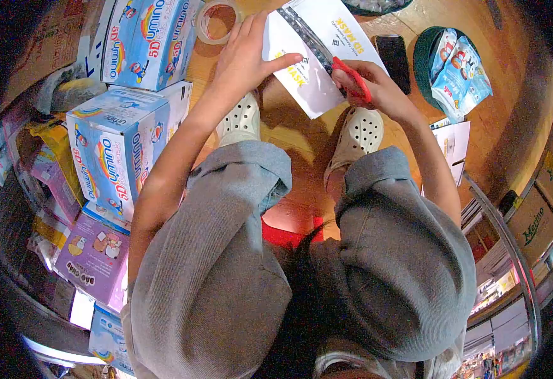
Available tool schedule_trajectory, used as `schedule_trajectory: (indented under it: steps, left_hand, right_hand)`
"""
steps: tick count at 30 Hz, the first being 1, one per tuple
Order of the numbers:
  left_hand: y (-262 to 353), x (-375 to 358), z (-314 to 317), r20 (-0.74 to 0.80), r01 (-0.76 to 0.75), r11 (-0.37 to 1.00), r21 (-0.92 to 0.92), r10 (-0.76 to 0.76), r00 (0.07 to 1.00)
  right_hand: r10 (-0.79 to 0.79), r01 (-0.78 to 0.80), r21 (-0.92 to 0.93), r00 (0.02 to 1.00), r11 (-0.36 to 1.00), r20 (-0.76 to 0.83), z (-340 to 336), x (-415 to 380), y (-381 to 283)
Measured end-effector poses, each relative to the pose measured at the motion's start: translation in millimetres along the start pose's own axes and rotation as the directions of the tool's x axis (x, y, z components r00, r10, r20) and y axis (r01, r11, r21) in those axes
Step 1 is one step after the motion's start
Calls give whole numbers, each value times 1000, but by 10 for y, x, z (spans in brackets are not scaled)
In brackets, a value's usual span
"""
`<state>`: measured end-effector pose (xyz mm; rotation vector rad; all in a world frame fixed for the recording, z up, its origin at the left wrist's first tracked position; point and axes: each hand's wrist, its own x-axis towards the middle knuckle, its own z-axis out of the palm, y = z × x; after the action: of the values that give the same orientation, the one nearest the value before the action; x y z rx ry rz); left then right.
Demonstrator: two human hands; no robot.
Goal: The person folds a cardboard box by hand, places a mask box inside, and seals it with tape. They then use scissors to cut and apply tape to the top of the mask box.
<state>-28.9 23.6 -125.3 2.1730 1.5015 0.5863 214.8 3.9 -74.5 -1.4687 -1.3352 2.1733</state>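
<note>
A white flat box with yellow "5D MASK" lettering (298,88) lies on the wooden floor at the top middle. My left hand (246,55) rests at its left edge, fingers spread, the thumb reaching over the white surface. In my right hand (368,85) are red-handled scissors (354,81), which the fingers wrap round. Their long dark patterned blades (305,31) extend up and left across the white box. Whether the blades are parted cannot be made out.
Blue and white boxes (109,142) are stacked at the left, above a purple box (96,259). A tape roll (202,24) lies near my left hand. Right of the scissors are a black phone (392,63) and blue packets (463,79). My shoes (362,132) stand below.
</note>
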Motion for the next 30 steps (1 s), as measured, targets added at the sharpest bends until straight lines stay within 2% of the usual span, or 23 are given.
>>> schedule_trajectory:
  steps: [6,12,15,16,18,20,22,25,26,29,30]
  left_hand:
    - [-8,-8,-11,35,17,1000,2,-17,999]
    - [-5,-1,-12,18,8,1000,-10,-8,1000]
    - [-12,-5,0,16,20,1000,-20,-20,1000]
    - [-10,0,-5,8,12,1000,-16,-12,1000]
    - [7,4,-11,-9,-2,1000,-11,2,1000]
    - [29,6,-31,4,5,999,-42,-5,1000]
    - [24,8,-32,2,7,999,-52,-7,1000]
    - [-17,-10,15,-11,6,999,-38,-6,1000]
    - [-24,-3,22,-14,3,1000,-30,-3,1000]
    - [-10,7,9,16,24,1000,12,-24,1000]
    - [-6,6,5,21,28,999,19,-29,999]
  right_hand:
    - [-90,94,-143,996,985,29,-39,45,146]
    - [-127,126,-165,992,978,4,-46,53,70]
    - [-106,104,-99,994,990,-12,-68,116,-35]
    - [-66,68,-43,997,997,33,-127,150,-18]
    - [-82,77,-121,996,990,-39,-149,186,-23]
    - [-22,15,-109,998,994,-61,-126,178,-73]
    - [110,-110,-10,994,994,-25,-64,143,-292]
    - [140,-142,15,988,990,64,-80,107,-534]
    - [154,-156,27,987,987,45,-79,168,-516]
    - [218,-214,-40,964,976,152,-182,172,-694]
    - [197,-187,-114,976,976,89,-193,208,-722]
